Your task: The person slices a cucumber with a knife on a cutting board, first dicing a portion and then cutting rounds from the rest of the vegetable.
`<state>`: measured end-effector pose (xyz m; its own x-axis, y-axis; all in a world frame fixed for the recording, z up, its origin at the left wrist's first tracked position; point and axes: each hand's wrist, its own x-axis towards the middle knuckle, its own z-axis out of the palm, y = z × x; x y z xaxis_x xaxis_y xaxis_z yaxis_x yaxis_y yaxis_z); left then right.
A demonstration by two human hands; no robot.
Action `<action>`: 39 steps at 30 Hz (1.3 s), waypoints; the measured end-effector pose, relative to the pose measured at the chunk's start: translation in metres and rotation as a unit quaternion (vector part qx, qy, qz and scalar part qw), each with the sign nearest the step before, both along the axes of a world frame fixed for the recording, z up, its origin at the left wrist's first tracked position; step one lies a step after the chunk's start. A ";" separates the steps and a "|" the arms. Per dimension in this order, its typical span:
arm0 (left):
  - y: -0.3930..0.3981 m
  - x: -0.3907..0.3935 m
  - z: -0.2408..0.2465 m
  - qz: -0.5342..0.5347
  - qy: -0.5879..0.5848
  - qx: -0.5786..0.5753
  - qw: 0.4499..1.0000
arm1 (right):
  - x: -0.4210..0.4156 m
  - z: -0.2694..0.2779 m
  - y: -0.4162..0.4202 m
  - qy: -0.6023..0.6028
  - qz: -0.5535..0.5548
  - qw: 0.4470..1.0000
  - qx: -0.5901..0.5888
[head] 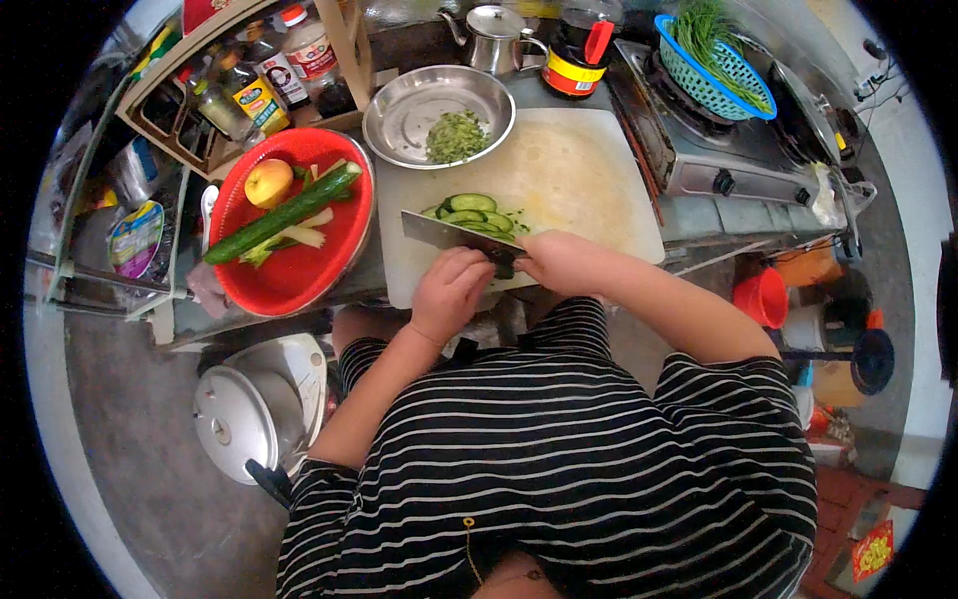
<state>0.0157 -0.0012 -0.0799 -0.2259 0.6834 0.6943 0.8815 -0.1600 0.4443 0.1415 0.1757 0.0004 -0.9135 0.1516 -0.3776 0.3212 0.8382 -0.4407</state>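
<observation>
On a pale cutting board (584,172), my right hand (561,262) grips a kitchen cleaver (438,230) by its handle end. Close against the near side of the blade is my left hand (449,288), its fingers bent over a dark green piece of cucumber (503,268), mostly hidden. Oval cucumber slices (473,204) lie overlapped just beyond the blade. A steel dish (389,112) at the board's far left holds chopped green bits (456,137). Left of the board, a red basket (299,277) holds a whole cucumber (284,213), an apple (269,183) and some pale green trimmings.
Sauce bottles (310,52) stand in a rack at the back left. A steel teapot (495,37) and a jar with a red and yellow label (572,75) are behind the board. At right, a gas stove (741,176) bears a blue basket (718,75) of greens and a pan.
</observation>
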 end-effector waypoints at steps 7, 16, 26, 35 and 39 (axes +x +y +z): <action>0.000 -0.001 -0.001 -0.010 -0.016 -0.009 1.000 | 0.003 0.024 -0.001 0.020 -0.021 0.999 -0.021; -0.001 0.001 0.000 0.001 -0.016 -0.016 1.000 | 0.022 0.050 0.005 -0.006 -0.001 1.000 0.000; 0.001 0.001 -0.001 0.005 -0.001 0.007 1.000 | 0.005 0.017 -0.005 -0.027 -0.008 1.000 -0.005; -0.001 0.000 0.001 -0.012 -0.012 -0.026 1.000 | 0.000 0.008 0.000 0.009 -0.025 0.999 -0.024; 0.001 0.001 0.000 -0.006 -0.018 0.002 1.000 | 0.015 0.049 0.002 0.016 -0.031 0.999 -0.032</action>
